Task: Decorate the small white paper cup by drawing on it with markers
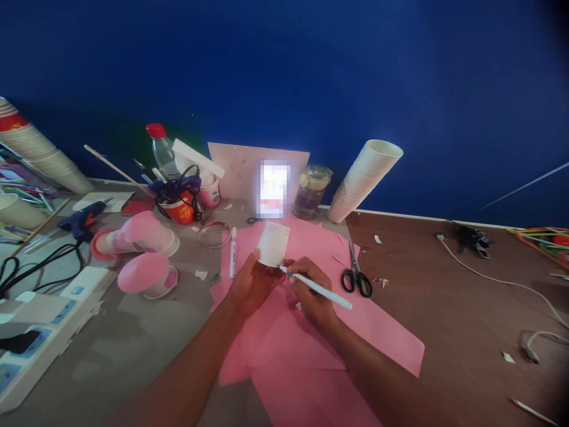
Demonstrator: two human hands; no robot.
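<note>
The left hand (251,279) curls around the near end of a white paper cup (272,242), thumb on its side, with the other fingers partly hidden beneath. The right hand (311,290) pinches a white pen (320,289) in a writing grip, its blue tip meeting the cup's near edge; whether it presses there I cannot tell. The cup sits between the two hands, tilted, above overlapping pink sheets (293,347).

As for progress, the cup carries a few faint pinkish marks near its far edge, while most of the side facing the camera is plain white, so the marking looks barely begun. No pink paper covers this cup. Left of the sheets, by contrast, stand pink-and-white cup pieces (143,273) that seem much further along.

Just beside the hands, a capped marker (233,252) lies along the sheets' left edge, and black-handled scissors (355,276) rest on their right side. A ring (215,235) lies near the marker. Beyond the sheets are a glowing, blurred-out screen (273,188), a lidded jar (312,191) and a leaning stack of paper cups (365,181). Farther out on the surface (440,332) are a blue glue gun (84,218), a white power strip (56,332) and, to the right, a white cable (489,276).
</note>
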